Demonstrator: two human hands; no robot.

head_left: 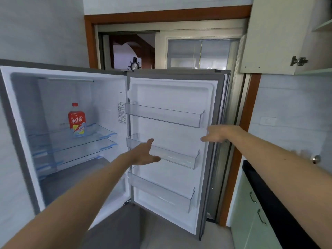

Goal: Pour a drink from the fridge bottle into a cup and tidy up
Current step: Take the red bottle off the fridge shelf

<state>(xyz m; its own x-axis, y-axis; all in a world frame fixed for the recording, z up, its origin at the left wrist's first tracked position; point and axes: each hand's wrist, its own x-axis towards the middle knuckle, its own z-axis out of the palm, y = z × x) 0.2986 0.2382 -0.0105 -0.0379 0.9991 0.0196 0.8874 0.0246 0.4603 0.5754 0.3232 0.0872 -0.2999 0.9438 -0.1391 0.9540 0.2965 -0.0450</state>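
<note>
A fridge [10,126] stands with its door [172,94] swung wide to the right. Inside, a red-labelled drink bottle [77,121] with a red cap stands upright on the top glass shelf [100,133]. My left hand [145,153] is stretched out in front of the door's hinge side, fingers apart, holding nothing, well right of the bottle. My right hand [217,133] rests against the door's outer edge, fingers spread flat. No cup is in view.
Three clear door bins [165,117] are fixed on the door's inner side. A black countertop [265,187] over green cabinets [251,218] runs along the right. A wall cupboard door [273,36] hangs open above it. A doorway [133,51] lies behind the fridge.
</note>
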